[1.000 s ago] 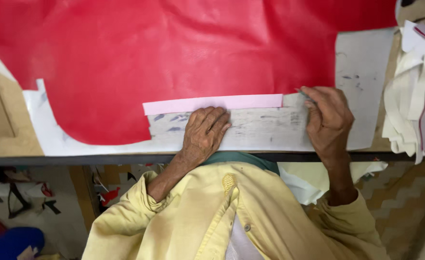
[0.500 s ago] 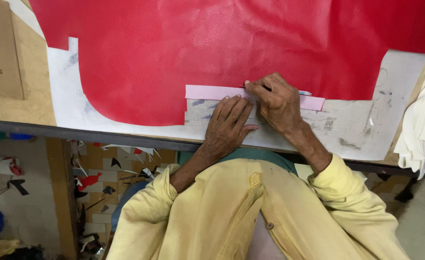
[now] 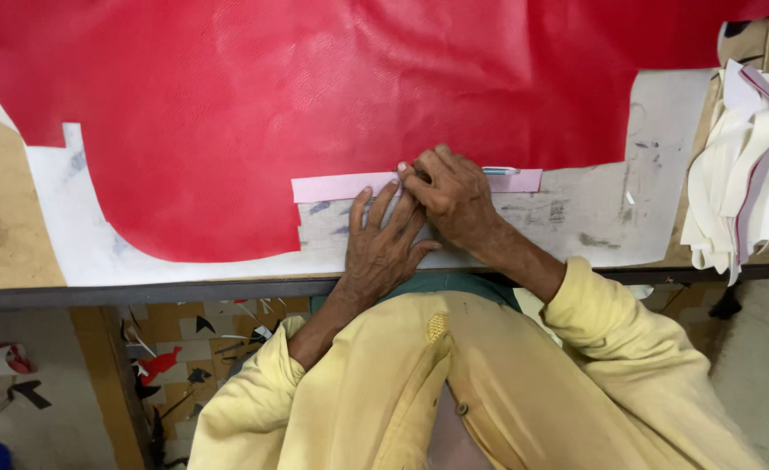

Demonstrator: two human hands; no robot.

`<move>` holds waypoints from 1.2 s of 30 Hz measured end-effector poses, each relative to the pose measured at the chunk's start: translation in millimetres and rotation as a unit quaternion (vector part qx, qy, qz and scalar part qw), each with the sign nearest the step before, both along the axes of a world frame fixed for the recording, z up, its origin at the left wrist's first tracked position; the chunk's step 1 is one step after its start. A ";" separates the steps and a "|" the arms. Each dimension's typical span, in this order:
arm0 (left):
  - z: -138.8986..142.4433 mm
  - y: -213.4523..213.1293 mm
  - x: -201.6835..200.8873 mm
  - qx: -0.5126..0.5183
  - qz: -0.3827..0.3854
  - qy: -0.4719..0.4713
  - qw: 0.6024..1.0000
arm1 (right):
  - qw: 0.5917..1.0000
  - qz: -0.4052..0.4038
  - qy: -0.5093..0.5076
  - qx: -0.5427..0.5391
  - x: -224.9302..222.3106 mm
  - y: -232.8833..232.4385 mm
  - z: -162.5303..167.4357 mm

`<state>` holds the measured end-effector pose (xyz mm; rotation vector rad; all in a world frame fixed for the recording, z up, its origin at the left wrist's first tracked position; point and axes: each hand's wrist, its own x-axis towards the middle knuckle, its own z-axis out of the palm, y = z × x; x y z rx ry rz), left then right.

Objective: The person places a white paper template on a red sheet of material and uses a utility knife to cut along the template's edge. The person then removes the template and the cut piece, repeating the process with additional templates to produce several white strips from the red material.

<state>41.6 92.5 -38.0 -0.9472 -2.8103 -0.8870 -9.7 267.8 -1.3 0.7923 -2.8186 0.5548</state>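
Observation:
A large red leather sheet (image 3: 315,104) lies spread over a white underlay (image 3: 645,200) on the workbench. A narrow pink strip (image 3: 336,186) rests along the leather's lower edge. My left hand (image 3: 384,248) lies flat with fingers spread, pressing on the strip and the smudged white sheet just below it. My right hand (image 3: 454,196) sits right above it, fingers pinched around a slim silver pen-like tool (image 3: 499,171) held against the strip's top edge. The two hands touch each other.
A pile of cream-white cut pieces (image 3: 737,174) hangs over the bench's right end. Bare wooden board (image 3: 1,226) shows at the left. The bench's dark front edge (image 3: 141,292) runs below; scraps litter the floor (image 3: 175,357) underneath.
My right hand has slid leftward along the pink strip from its right end to beside my left hand. The left hand stayed pressing on the strip. The camera view shifted.

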 end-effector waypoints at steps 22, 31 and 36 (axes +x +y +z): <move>37.9 94.3 10.2 -0.078 -0.021 -0.011 0.997 | 0.994 -0.094 0.054 0.027 57.2 151.2 3.9; 38.1 101.7 20.2 -0.070 -0.013 0.037 0.997 | 0.970 -0.238 -0.032 -0.031 117.0 232.0 29.1; 27.5 96.5 25.8 -0.044 0.004 0.037 0.998 | 0.954 -0.238 -0.089 -0.157 113.1 238.3 52.2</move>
